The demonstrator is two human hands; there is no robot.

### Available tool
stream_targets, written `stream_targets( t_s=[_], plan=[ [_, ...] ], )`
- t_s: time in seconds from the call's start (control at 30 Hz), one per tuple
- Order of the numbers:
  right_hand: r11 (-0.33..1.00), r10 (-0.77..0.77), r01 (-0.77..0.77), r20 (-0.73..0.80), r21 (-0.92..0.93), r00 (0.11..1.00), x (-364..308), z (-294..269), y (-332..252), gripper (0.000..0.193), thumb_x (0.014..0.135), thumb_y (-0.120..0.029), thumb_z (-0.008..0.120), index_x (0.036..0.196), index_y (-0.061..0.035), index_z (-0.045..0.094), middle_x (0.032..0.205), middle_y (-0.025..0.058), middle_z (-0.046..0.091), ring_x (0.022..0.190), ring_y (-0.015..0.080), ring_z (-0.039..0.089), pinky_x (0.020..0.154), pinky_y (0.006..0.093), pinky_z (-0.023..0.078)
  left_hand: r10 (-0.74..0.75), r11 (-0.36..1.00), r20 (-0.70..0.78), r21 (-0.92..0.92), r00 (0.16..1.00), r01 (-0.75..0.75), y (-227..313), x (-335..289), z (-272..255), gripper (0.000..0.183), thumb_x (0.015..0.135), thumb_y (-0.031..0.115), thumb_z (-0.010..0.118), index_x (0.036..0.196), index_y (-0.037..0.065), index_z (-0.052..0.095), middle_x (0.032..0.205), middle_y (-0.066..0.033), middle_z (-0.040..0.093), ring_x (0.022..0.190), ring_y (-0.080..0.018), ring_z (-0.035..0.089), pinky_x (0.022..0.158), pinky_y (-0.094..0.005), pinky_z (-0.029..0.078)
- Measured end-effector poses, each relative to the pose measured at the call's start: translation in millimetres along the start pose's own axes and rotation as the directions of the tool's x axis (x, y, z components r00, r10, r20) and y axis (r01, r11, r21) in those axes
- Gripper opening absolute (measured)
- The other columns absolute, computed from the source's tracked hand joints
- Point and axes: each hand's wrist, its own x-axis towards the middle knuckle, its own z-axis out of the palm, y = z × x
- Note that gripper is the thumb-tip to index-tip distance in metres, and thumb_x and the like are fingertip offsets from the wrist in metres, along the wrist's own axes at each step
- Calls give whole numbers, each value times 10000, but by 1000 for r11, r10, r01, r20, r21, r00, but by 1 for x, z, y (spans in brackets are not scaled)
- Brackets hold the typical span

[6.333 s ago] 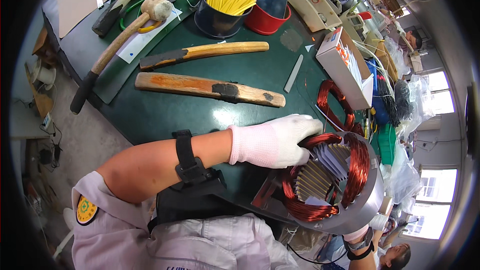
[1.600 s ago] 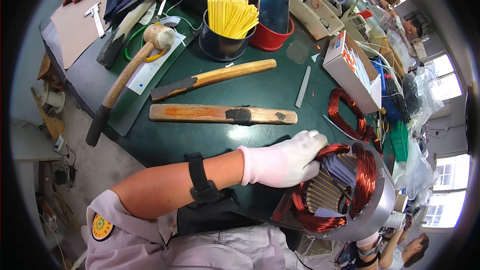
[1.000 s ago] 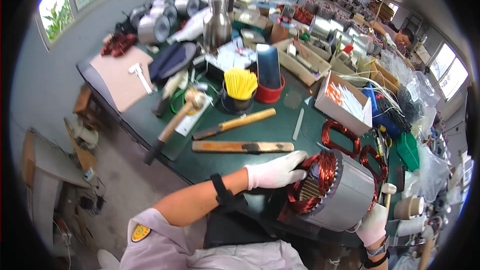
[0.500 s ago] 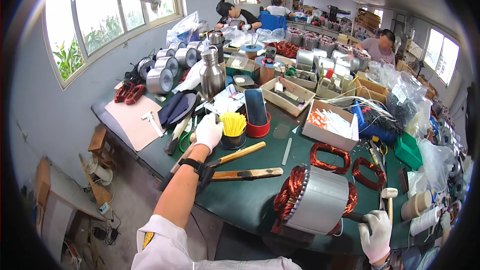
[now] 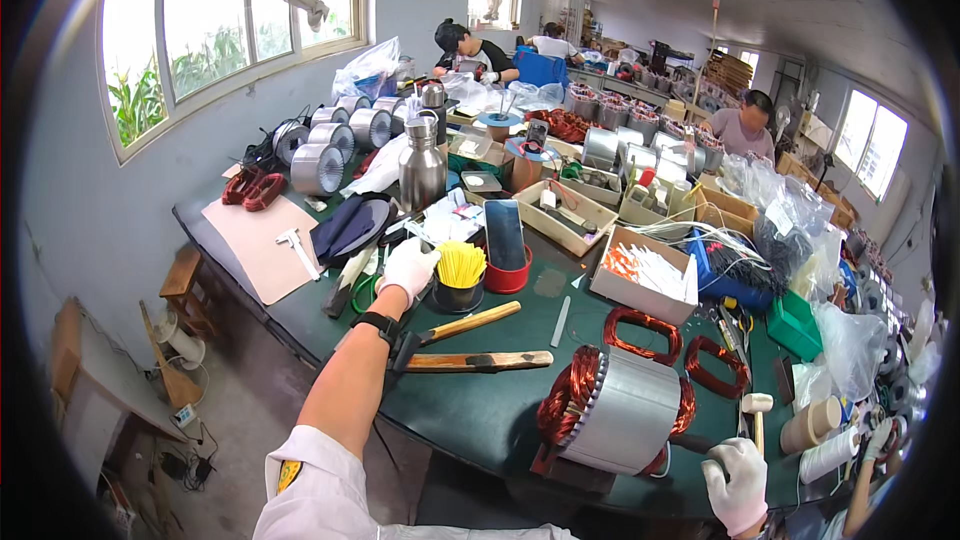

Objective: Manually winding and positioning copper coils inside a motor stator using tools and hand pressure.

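Reaching far over the green worktop (image 5: 440, 410), the left hand (image 5: 410, 268) is now just beside the yellow sticks (image 5: 461, 264) in their black cup (image 5: 458, 298); one second ago it was at the copper winding (image 5: 568, 395) of the grey stator (image 5: 625, 410). Its fingers point towards the white papers (image 5: 443, 218), but whether they hold something I cannot tell, because the glove hides it. The right hand (image 5: 736, 485), which was close against the stator's other end, is now a little apart from it. Its fingers are curled, near a dark bar (image 5: 690, 443) and a small mallet (image 5: 757, 404); a grip on either one I cannot confirm. The stator itself lies on its side upon a dark stand (image 5: 572, 472), near the front edge, with two loose copper coils (image 5: 645, 317) behind it. In my judgement, this means that handling of the winding has paused, and the stator rests there without support from the left hand.
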Motion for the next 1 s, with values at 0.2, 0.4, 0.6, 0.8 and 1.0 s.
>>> stream_targets(
  t_s=[0.2, 0.4, 0.6, 0.8, 1.0],
  plan=[
    [1000, -5, 5, 42, 1, 999, 11, 3, -9, 106, 927, -72, 715, 1018, -16, 717, 1029, 174, 705, 1026, 384, 666, 928, 457, 521, 37, 999, -27, -35, 999, -38, 7, -3, -7, 326, 892, 300, 770, 966, -17, 749, 950, -225, 761, 910, -368, 734, 836, -421, 562],
    [1000, 13, -13, 59, 3, 998, 16, 2, -11, 178, 925, -93, 718, 1090, -27, 721, 1085, 178, 703, 1057, 388, 663, 952, 457, 520, 18, 979, 29, -202, 999, -12, 2, 2, -11, 325, 891, 309, 739, 986, -2, 753, 981, -242, 755, 959, -398, 726, 878, -442, 558],
    [997, 63, -61, -32, 48, 998, 37, 14, -19, 68, 813, -18, 649, 860, 24, 674, 875, 176, 652, 851, 363, 650, 813, 437, 516, 193, 980, -135, -22, 972, -198, 3, -8, -31, 279, 920, 270, 691, 1029, 25, 767, 977, -255, 741, 928, -416, 724, 839, -462, 560],
    [991, 135, -135, 163, -13, 977, 37, 13, -4, 238, 806, -34, 674, 1034, 29, 663, 1074, 211, 648, 994, 391, 631, 888, 447, 511, 119, 718, 44, -694, 992, -56, 104, -105, -86, 141, 933, 66, 621, 1034, 12, 702, 735, -63, 639, 719, -100, 641, 658, -310, 522],
    [946, 239, -312, 457, 91, 857, 60, 38, -1, 258, 835, 10, 633, 1076, 68, 703, 1036, 243, 741, 986, 378, 722, 872, 410, 549, 498, 857, 372, -345, 783, -382, 60, -177, -16, 93, 871, 64, 601, 932, 29, 662, 873, -184, 679, 853, -380, 692, 779, -459, 557]
  ],
)
